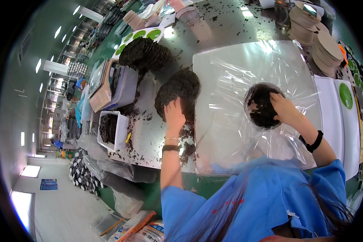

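The right hand (283, 108) lies palm down with fingers spread on a dark round cake of compressed leaves (262, 105), pressing rather than clenching — nothing is lifted. That cake sits in a dip in the clear plastic sheet (238, 72), at the hand's nine o'clock. The left hand (174, 114) curls its fingers over the near edge of a second dark cake (178, 88) leaning on the table (149, 133); whether it truly grips, I cannot tell. This cake lies at the left hand's twelve o'clock — well apart from the right. More stacked dark cakes (143, 54) rest at eleven o'clock, white bins (113, 129) at nine.
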{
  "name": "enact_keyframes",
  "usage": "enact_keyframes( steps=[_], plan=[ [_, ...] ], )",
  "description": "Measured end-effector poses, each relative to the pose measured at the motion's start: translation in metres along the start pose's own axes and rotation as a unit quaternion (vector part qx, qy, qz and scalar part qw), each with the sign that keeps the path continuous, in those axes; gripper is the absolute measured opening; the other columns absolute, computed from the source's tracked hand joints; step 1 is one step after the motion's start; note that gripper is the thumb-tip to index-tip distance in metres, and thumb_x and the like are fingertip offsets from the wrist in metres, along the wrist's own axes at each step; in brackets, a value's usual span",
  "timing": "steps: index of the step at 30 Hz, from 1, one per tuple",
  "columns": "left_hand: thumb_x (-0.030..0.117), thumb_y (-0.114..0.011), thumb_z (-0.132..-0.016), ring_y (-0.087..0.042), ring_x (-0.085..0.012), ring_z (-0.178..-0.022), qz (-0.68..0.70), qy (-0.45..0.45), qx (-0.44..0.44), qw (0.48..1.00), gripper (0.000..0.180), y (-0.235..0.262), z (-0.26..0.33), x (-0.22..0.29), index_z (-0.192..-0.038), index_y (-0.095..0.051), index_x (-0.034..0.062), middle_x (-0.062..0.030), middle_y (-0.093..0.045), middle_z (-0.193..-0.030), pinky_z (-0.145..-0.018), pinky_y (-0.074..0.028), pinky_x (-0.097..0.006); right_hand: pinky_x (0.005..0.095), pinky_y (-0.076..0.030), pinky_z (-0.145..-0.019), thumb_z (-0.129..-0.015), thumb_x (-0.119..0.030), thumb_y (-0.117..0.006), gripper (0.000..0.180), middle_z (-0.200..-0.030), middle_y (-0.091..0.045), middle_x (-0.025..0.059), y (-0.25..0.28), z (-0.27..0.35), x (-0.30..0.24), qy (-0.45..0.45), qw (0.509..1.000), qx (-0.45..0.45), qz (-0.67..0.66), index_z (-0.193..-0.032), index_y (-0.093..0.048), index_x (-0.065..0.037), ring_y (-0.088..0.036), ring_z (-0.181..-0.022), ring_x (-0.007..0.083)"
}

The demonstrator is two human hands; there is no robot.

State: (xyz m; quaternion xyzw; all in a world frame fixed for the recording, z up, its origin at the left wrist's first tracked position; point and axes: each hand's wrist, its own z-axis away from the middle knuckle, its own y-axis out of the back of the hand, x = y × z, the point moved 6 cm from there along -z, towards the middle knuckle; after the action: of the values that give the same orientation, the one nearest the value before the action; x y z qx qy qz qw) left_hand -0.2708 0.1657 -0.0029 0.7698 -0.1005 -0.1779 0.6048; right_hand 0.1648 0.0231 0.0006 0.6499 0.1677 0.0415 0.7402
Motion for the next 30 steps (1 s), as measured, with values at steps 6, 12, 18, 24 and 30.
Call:
enact_keyframes(
  steps=[6, 12, 18, 24, 30],
  plan=[
    [0.004, -0.062, -0.095, -0.062, -0.0358, -0.112, 0.181, 0.111, 0.259, 0.942, 0.036, 0.083, -0.014, -0.017, -0.131, -0.062, 0.005, -0.0145, -0.061, -0.125, -0.096, -0.052, -0.042, 0.0432, -0.05, -0.107, -0.078, -0.008, -0.08, 0.064, -0.146, -0.054, 0.0189, 0.026, 0.014, -0.007, 0.047, 0.992, 0.055, -0.105, -0.137, -0.058, 0.001, -0.053, -0.134, 0.0368],
    [0.023, -0.06, -0.107, -0.058, -0.0178, -0.121, 0.735, 0.157, 0.149, 0.642, 0.04, 0.126, -0.028, 0.124, -0.14, -0.057, 0.0012, -0.0077, -0.062, -0.137, -0.109, -0.043, -0.033, 0.0421, -0.046, -0.107, -0.09, -0.005, -0.07, 0.046, -0.143, -0.056, 0.0159, 0.092, 0.042, -0.005, -0.03, 0.91, 0.322, -0.257, -0.135, -0.06, -0.001, -0.056, -0.129, 0.0363],
    [0.014, -0.057, -0.107, -0.057, -0.0203, -0.126, 0.897, 0.188, -0.139, 0.375, 0.041, 0.038, 0.005, 0.276, -0.145, -0.051, 0.0026, -0.0082, -0.059, -0.141, -0.109, -0.046, -0.038, 0.0516, -0.036, -0.118, -0.09, -0.01, -0.067, 0.035, -0.134, -0.059, 0.0154, 0.1, 0.05, -0.029, 0.048, 0.919, 0.362, -0.148, -0.124, -0.064, -0.002, -0.051, -0.133, 0.0366],
    [0.021, -0.066, -0.103, -0.053, -0.0262, -0.133, 0.848, 0.197, -0.086, 0.485, 0.052, 0.04, 0.013, 0.284, -0.147, -0.048, 0.0014, -0.0129, -0.053, -0.147, -0.111, -0.044, -0.042, 0.0568, -0.023, -0.125, -0.088, -0.028, -0.066, 0.027, -0.108, -0.064, 0.0132, 0.03, 0.035, -0.017, 0.028, 0.973, 0.225, -0.047, -0.087, -0.069, -0.001, -0.05, -0.132, 0.0348],
    [0.045, -0.087, -0.077, -0.026, -0.037, -0.153, 0.466, -0.214, 0.067, 0.856, 0.099, 0.12, -0.023, 0.304, -0.156, -0.039, 0.0095, -0.0165, -0.038, -0.161, -0.124, -0.013, -0.059, 0.0565, -0.023, -0.125, -0.084, -0.023, -0.067, 0.027, -0.109, -0.065, 0.0138, 0.03, 0.038, -0.014, 0.036, 0.971, 0.226, -0.062, -0.096, -0.069, 0.001, -0.048, -0.133, 0.0356]
  ],
)
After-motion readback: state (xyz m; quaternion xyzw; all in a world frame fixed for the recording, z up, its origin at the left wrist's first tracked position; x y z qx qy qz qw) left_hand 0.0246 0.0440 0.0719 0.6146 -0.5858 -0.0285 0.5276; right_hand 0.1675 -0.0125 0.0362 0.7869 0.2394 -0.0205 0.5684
